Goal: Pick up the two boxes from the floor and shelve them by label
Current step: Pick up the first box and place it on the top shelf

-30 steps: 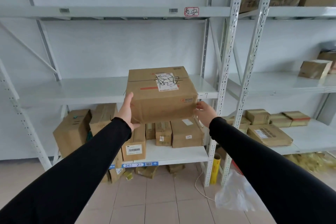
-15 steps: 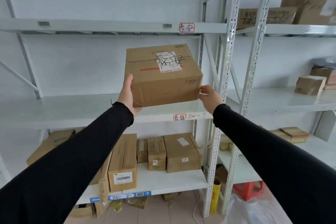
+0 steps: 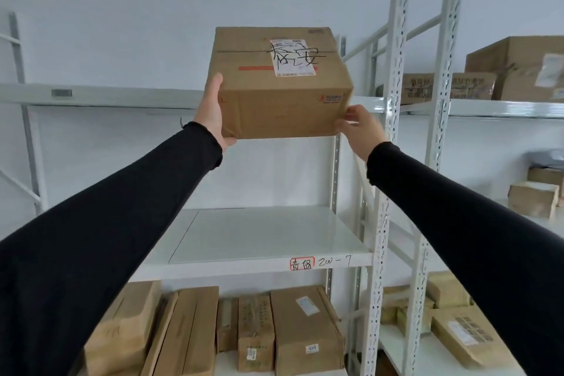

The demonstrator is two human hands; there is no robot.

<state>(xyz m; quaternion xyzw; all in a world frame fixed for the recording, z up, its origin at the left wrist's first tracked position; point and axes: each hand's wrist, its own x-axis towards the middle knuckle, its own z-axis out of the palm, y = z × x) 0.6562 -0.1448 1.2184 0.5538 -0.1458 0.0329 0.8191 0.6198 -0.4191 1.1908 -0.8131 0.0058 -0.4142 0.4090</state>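
Observation:
A brown cardboard box [image 3: 283, 101] with a white shipping label and black handwritten characters on its top is held up at the height of the top shelf [image 3: 122, 96]. My left hand [image 3: 213, 114] presses against its left side and lower corner. My right hand [image 3: 360, 128] grips its lower right corner. The box hides the top shelf's red-framed label. The middle shelf [image 3: 262, 238] below carries a red-framed handwritten label [image 3: 301, 263] on its front edge. No second loose box shows in this view.
White perforated uprights [image 3: 393, 131] stand just right of the box. Several cardboard boxes [image 3: 305, 327] fill the bottom shelf. The neighbouring rack to the right holds boxes on its top shelf [image 3: 515, 70] and lower shelves [image 3: 534, 198].
Both hands have raised the box from middle-shelf height up to the top shelf's level. My view has tilted upward, so the floor is out of sight.

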